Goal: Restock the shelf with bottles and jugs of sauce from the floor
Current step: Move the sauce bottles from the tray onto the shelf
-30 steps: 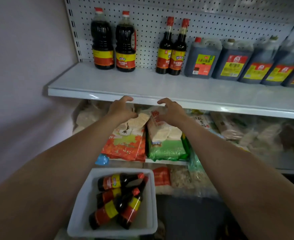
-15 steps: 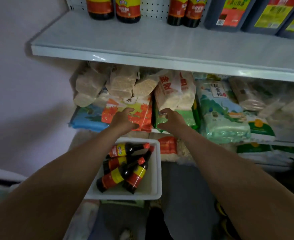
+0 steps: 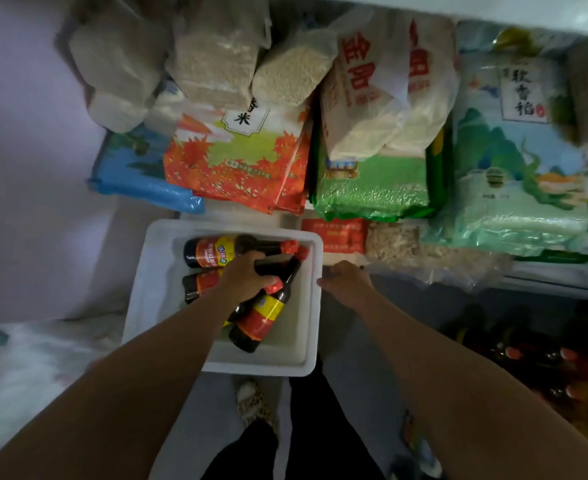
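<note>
Counting four sauce bottles in the white bin [image 3: 154, 282] at the centre of the frame, all lying down, red caps toward the right. The top bottle [image 3: 213, 251] lies across the far end, a second bottle [image 3: 199, 283] sits just under it, half hidden. The front bottle [image 3: 263, 317] is angled with its neck up-right, and a fourth one peeks out beneath the arm, mostly covered.

The left hand [image 3: 246, 278] is down inside the bin, fingers curled over the bottle necks; which one it's actually gripping, can't tell. The right hand [image 3: 346, 277] hangs just outside the bin's right rim, fingers loosely bent, holding nothing.

Rice bags fill the upper half, orange bag [image 3: 237, 161] and green bag [image 3: 372, 185] side by side.

Compared to half a second back, both hands were up by the rice bags; now they've dropped to bin level, and the upper shelf's bottles have left the view.
</note>
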`<state>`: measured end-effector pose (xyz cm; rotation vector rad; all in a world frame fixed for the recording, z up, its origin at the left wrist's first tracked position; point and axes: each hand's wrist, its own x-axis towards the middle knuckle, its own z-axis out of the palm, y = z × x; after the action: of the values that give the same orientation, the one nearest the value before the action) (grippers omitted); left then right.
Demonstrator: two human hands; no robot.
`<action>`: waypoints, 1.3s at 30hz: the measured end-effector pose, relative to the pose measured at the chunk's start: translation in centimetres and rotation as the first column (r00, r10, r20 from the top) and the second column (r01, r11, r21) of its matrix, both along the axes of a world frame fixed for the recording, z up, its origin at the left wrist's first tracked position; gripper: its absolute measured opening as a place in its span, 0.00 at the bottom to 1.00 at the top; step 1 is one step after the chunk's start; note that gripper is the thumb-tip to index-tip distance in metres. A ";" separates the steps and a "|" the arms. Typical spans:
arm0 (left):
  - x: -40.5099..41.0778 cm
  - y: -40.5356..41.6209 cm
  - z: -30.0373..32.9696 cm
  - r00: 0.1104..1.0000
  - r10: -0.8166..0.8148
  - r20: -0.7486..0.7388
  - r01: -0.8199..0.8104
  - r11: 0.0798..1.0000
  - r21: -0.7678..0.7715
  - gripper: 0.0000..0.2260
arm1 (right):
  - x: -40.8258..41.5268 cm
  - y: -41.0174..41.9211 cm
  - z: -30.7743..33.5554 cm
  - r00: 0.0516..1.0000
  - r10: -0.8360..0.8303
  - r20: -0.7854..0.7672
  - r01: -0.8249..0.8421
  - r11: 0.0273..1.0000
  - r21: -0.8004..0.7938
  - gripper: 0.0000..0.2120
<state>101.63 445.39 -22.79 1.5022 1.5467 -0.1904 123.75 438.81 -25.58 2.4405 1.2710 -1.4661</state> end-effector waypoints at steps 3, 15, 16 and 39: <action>0.6 -0.6 -3.1 0.998 -0.040 -0.048 0.037 0.997 -0.063 0.27 | 0.1 -0.2 -3.4 0.999 0.032 -0.034 -0.035 0.995 -0.097 0.15; 0.8 0.0 -10.2 0.972 -0.136 -0.192 0.101 0.978 -0.180 0.25 | 0.7 1.2 -8.2 0.993 -0.032 -0.113 0.005 0.973 -0.229 0.19; 0.7 -0.1 -10.4 0.974 -0.133 -0.186 0.099 0.978 -0.182 0.24 | 0.7 1.3 -8.2 0.994 0.002 -0.107 -0.027 0.973 -0.229 0.19; -6.7 1.5 6.0 0.904 -0.017 0.427 -0.010 0.998 0.061 0.09 | -7.4 -3.3 1.1 0.804 -0.173 -0.569 0.192 0.981 -0.027 0.28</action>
<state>94.95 446.87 -16.74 1.4749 1.2026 0.1803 116.34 435.47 -24.46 2.2674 1.1389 -2.3799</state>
